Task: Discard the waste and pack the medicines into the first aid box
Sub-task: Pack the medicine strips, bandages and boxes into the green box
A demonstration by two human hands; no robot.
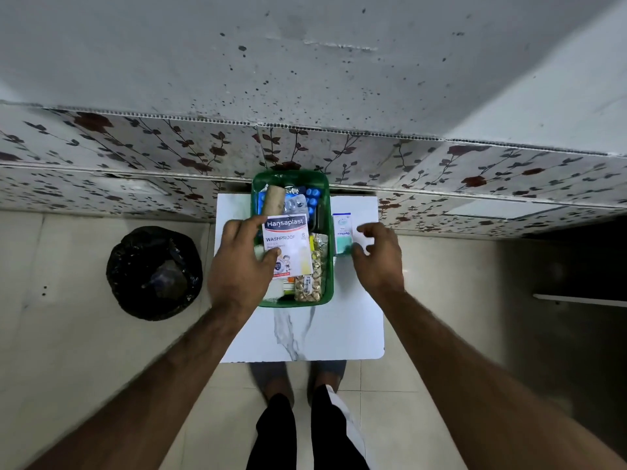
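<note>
A green first aid box (325,205) stands at the back of a small white marble-look table (305,334). It holds a brown bandage roll (273,200), blue and silver blister strips (307,198) and a strip of beige tablets (310,283). My left hand (239,266) holds a white Hansaplast plaster pack (287,244) over the box, thumb on its lower left corner. My right hand (375,256) is just right of the box, fingers curled at a small white and teal carton (342,234) that stands on the table.
A bin lined with a black bag (154,273) sits on the tiled floor to the left of the table. A floral-patterned wall panel (135,154) rises directly behind the table. My feet (298,385) show below the table's front edge.
</note>
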